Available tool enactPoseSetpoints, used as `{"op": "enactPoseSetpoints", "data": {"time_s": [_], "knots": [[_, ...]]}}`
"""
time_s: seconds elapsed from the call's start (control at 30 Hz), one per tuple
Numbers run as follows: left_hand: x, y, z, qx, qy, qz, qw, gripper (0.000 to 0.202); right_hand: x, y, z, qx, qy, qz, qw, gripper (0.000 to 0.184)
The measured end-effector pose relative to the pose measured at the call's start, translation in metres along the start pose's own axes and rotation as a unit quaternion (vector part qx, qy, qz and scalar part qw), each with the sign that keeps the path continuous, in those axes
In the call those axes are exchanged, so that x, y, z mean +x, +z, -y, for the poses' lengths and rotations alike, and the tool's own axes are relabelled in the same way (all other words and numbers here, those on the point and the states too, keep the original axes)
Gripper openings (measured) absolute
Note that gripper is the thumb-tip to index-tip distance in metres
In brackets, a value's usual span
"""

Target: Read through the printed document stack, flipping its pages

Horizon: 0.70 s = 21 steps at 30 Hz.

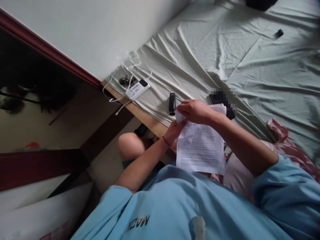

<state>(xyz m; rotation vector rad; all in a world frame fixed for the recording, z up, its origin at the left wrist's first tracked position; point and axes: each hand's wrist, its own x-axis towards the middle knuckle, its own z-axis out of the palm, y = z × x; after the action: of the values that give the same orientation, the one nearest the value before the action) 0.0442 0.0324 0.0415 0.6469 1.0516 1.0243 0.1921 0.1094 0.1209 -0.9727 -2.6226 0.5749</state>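
Head view looks down on a person in a light blue shirt seated at the edge of a bed, both hands meeting at the top of a white printed sheet of paper (200,146). The right hand (195,110) lies over the sheet's upper left corner, its fingers curled down and closed on the paper's top edge. The left hand (175,131), with a thin red band at the wrist, comes up from below and pinches the same corner from the near side, fingertips hidden behind the paper's edge. The sheet hangs between the two hands and the person's lap, its long axis running from the hands back toward the chest, the printed lines crossing it. Both hands touch it; the right hand is the upper one, the left just under it. Beyond the hands, on the pale green bedsheet (250,60), lies a small black rectangular device (172,103), just beside the right hand's knuckles. Farther left sit a white power bank (137,89) and white cables (120,100). A pink cloth (285,140) lies by the right forearm.
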Motion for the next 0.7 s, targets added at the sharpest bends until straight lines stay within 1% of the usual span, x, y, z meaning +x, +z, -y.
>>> {"op": "enactPoseSetpoints", "data": {"time_s": [0.07, 0.13, 0.23, 0.33, 0.47, 0.53, 0.6, 0.63, 0.7], "knots": [[0.004, -0.004, 0.000, 0.012, 0.008, 0.000, 1.000, 0.045, 0.001, 0.000, 0.001, 0.005, 0.016, -0.018, 1.000, 0.027], [0.008, -0.006, -0.001, 0.023, 0.017, -0.005, 1.000, 0.042, 0.002, 0.000, 0.003, 0.000, 0.027, -0.019, 0.999, 0.025], [0.011, -0.007, -0.006, 0.065, 0.046, -0.010, 0.997, 0.035, 0.005, -0.001, 0.007, -0.002, 0.016, -0.004, 1.000, 0.021], [0.010, -0.006, -0.012, 0.102, 0.060, -0.016, 0.993, 0.031, 0.007, -0.004, 0.008, 0.001, 0.016, -0.008, 1.000, 0.023], [0.007, -0.005, -0.018, 0.056, 0.027, 0.000, 0.998, 0.033, 0.007, -0.010, 0.003, -0.010, 0.044, -0.002, 0.999, 0.024], [0.006, -0.005, -0.019, 0.039, 0.024, 0.011, 0.999, 0.034, 0.006, -0.011, 0.002, -0.010, 0.048, 0.003, 0.999, 0.025], [0.008, -0.006, -0.019, 0.038, 0.033, 0.010, 0.999, 0.031, 0.004, -0.011, 0.004, -0.020, 0.033, -0.015, 0.999, 0.024], [0.009, -0.006, -0.020, 0.044, 0.042, 0.008, 0.998, 0.029, 0.003, -0.010, 0.006, -0.032, 0.015, -0.030, 0.999, 0.025], [0.011, -0.005, -0.021, 0.067, 0.071, 0.002, 0.995, 0.026, 0.001, -0.009, 0.010, -0.059, -0.044, -0.051, 0.996, 0.031]]}}
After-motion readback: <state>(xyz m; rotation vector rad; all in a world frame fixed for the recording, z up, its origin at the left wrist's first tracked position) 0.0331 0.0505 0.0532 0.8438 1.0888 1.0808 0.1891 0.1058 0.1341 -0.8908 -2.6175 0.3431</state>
